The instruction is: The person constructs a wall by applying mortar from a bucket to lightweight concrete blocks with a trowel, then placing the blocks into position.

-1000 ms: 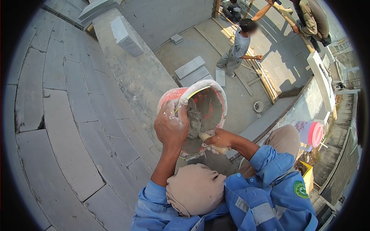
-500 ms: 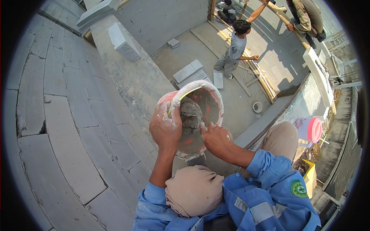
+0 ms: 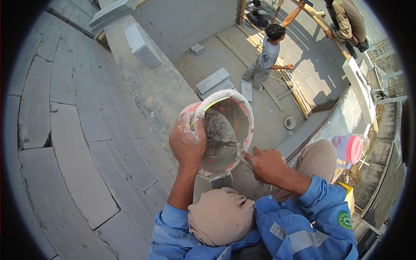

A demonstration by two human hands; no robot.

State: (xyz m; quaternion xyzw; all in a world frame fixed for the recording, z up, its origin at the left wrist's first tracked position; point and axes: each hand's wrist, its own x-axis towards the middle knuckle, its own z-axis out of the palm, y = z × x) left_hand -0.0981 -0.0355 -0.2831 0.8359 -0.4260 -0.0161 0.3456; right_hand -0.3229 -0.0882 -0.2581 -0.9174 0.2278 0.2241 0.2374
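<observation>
- Left hand (image 3: 187,141), frame centre, clamps the rim of the mortar-smeared red plastic bucket (image 3: 236,113), tilting it for reach.
- Right hand (image 3: 266,164) closes around a trowel handle; the trowel blade (image 3: 222,142) scrapes grey mortar (image 3: 216,125).

bright hazy sunlight, soft shadows on the floor below, strong fisheye curving and black corners.

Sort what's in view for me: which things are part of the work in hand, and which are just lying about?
In hand:
left hand gripping the bucket rim
mortar inside the bucket
right hand on a trowel in the mortar

Lying about:
loose block on the wall top
stacked blocks on the floor below
small pail
pink jug
</observation>
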